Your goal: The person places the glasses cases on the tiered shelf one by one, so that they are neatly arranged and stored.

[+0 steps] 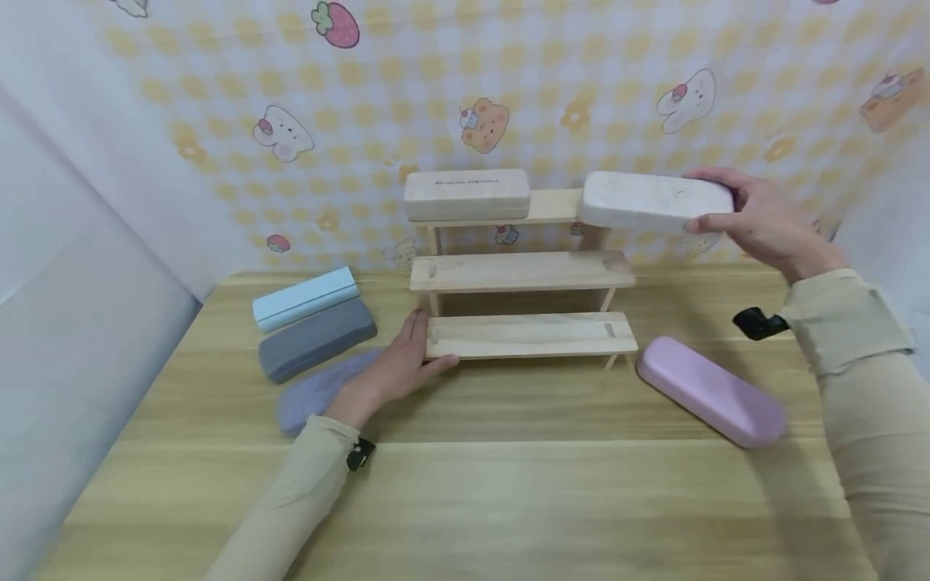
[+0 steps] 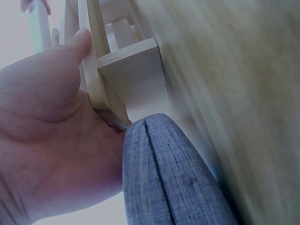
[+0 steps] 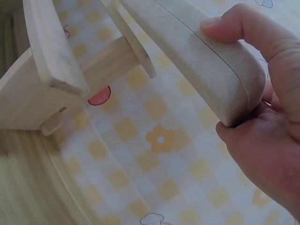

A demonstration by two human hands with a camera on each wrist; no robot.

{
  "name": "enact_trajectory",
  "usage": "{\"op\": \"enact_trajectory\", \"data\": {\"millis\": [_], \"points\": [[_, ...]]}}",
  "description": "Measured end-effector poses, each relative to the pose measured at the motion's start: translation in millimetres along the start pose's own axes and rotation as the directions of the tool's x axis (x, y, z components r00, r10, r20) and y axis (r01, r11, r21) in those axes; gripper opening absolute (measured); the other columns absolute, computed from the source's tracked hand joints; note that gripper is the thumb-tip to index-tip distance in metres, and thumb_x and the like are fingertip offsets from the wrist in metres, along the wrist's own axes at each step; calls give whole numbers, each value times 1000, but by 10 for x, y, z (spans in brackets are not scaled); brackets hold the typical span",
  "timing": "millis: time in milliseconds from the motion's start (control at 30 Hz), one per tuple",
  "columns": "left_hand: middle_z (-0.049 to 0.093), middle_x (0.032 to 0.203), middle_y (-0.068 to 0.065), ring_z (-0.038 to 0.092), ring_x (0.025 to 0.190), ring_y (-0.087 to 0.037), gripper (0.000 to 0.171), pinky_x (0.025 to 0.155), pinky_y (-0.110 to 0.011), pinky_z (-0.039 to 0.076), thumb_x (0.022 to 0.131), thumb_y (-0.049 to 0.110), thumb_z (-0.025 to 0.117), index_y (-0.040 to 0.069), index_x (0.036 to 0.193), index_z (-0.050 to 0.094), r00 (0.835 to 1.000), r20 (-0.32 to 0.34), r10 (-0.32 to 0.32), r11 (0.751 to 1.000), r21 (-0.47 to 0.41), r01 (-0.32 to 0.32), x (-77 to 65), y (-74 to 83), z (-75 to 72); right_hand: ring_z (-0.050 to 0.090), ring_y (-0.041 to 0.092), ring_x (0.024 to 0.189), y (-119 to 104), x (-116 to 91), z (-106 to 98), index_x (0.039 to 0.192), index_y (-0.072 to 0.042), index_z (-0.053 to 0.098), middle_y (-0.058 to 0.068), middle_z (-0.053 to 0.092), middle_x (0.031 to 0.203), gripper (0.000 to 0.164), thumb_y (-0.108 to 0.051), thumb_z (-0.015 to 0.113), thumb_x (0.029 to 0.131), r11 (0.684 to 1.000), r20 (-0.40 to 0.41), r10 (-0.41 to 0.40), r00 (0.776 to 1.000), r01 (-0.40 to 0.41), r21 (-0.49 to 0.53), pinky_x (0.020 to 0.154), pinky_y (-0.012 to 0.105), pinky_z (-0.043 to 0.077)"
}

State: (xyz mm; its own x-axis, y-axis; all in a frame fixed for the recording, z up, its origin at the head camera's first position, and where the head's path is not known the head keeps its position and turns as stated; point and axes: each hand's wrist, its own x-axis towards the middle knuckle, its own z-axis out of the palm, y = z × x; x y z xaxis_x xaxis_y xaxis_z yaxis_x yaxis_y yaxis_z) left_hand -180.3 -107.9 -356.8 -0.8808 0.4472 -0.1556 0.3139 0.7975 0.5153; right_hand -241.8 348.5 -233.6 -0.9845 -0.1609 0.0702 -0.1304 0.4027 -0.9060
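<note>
My right hand grips the right end of a white glasses case, thumb on the front and fingers behind. In the right wrist view, a seam runs along the case. The case's left end overlaps the top tier of a three-tier wooden rack. My left hand rests against the left end of the rack's bottom tier, fingers straight and thumb along the front edge. Beside that hand lies a blue-grey fabric glasses case. Another white glasses case, with lettering, sits on the top tier's left half.
On the table, a light blue case and a dark grey case lie left of the rack. A pink-purple case lies right of it. Behind hangs a yellow checked cloth with cartoon prints.
</note>
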Motion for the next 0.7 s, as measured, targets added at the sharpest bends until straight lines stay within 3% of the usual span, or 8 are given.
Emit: {"op": "enact_trajectory", "data": {"millis": [67,167,400,500,700], "points": [[-3,150,-28,12,137,-38,94,108,-45,22,92,53,47,-8,145,-1,1000,-5,-7,1000,11,7,-20,-27,-8,48,11,101,3,71,70,132,-13,48,2,47,121,59,10,65,80,993,26,-29,999,26,118,74,13,45],[-2,150,-29,12,136,-39,94,107,-46,23,92,53,47,-8,145,-1,1000,-2,3,1000,10,-3,-36,-38,-12,49,13,101,0,151,137,129,-6,49,6,48,118,59,20,60,78,956,61,-64,996,44,289,74,16,47],[-1,149,-30,13,136,-40,94,107,-47,23,92,52,49,-9,145,1,1000,-29,9,1000,9,-9,-90,-33,-28,51,13,99,-36,313,247,128,-5,50,5,52,116,55,18,60,78,964,84,-78,993,53,262,74,17,47],[0,149,-30,13,136,-40,94,106,-47,24,91,52,49,-10,145,2,1000,-26,5,1000,15,-4,-118,-46,-16,52,14,98,-11,354,291,127,-3,50,6,52,115,54,20,57,78,952,101,-83,991,48,303,74,19,47],[0,150,-29,12,136,-39,95,107,-46,23,91,55,47,-8,145,2,999,-27,20,1000,7,-20,-78,-7,5,49,13,99,-8,390,245,128,-4,49,6,48,119,53,18,56,80,953,104,-71,992,37,300,74,18,46]]}}
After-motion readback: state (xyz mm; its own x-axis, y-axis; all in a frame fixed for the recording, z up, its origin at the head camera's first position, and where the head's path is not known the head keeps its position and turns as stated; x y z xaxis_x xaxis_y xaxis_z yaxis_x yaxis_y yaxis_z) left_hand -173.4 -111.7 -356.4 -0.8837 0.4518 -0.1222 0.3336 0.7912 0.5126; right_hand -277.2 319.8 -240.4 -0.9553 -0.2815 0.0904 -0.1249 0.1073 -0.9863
